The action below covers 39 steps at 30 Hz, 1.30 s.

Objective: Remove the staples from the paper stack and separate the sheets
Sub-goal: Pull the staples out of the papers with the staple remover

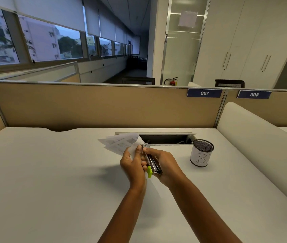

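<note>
Head view: left hand (133,162) is pinching the light, floppy paper stack (121,141) left of the mesh cup (202,153); right hand (163,163) is gripping the stapler (152,162) at its stapled corner, likely the best hold.

head view | head-worn, facing forward and down | near over desk (51,172) | partition (104,106) beyond
</note>
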{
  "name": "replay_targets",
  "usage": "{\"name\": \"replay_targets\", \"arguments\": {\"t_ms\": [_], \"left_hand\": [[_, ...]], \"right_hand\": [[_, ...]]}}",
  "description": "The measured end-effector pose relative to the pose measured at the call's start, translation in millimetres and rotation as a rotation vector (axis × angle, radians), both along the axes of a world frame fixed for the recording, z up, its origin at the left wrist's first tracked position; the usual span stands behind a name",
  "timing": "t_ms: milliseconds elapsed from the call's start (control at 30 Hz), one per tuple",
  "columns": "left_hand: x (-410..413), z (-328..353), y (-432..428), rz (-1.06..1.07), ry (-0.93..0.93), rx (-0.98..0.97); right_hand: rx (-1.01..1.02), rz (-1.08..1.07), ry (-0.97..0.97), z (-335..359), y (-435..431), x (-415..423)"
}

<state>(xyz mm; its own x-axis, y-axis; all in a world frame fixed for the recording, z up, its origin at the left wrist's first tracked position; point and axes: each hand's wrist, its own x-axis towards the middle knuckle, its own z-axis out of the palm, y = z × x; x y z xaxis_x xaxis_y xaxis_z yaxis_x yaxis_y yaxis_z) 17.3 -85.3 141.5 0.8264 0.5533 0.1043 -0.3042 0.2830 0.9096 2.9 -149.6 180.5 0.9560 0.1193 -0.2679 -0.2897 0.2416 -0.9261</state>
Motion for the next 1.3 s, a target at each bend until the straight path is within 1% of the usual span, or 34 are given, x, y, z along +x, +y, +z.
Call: {"name": "replay_targets", "arguments": {"t_ms": [400, 533, 600, 667, 767, 933, 1100, 1200, 1300], "left_hand": [[1, -1, -3, -0.021, 0.023, -0.068], [-1, 3, -4, -0.017, 0.049, -0.080], [-1, 6, -4, 0.011, 0.060, -0.058], [-1, 10, -4, 0.034, 0.050, -0.024], [-2, 11, -3, 0.032, 0.053, 0.000], [-1, 7, -2, -0.042, 0.041, -0.037], [-3, 8, -1, -0.039, 0.027, -0.020], [-4, 10, -1, -0.032, 0.005, 0.018], [-5, 11, 0, -0.046, 0.003, 0.016]], "right_hand": [[0.113, -0.053, 0.066, -7, -1, 1], [0.191, -0.076, 0.098, -9, 0, 0], [0.268, -0.089, 0.122, -9, 0, -1], [0.303, -0.088, 0.129, -9, -1, -2], [0.255, -0.052, 0.101, -8, -4, 0], [0.111, 0.016, 0.020, -3, -10, 4], [0.045, 0.067, -0.009, 0, -13, 4], [0.034, 0.068, -0.013, 1, -13, 6], [0.061, 0.065, 0.000, 2, -12, 6]]}}
